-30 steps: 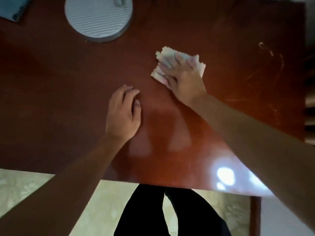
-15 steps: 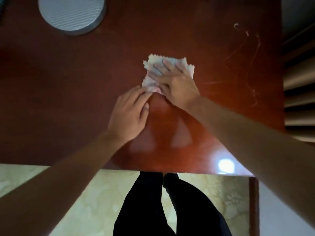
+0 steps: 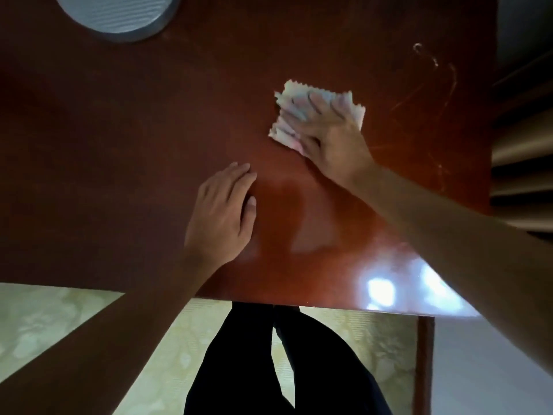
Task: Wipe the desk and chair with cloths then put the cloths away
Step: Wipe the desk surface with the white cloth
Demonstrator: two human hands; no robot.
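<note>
One pale, zigzag-edged cloth [image 3: 317, 115] is lying under our right hand [image 3: 329, 136], fingers spread flat, wiping the glossy reddish-brown wooden desk [image 3: 149, 130]; our left hand [image 3: 223, 211] is resting flat, fingers together. Chair and stowing are remaining, we judge.

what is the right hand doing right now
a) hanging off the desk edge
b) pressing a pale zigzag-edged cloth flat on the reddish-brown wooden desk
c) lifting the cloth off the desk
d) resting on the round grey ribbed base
b: the right hand lies with spread, straight fingers on the pale zigzag-edged cloth, which sits flat on the reddish-brown wooden desk, far from the round grey ribbed base.
</note>
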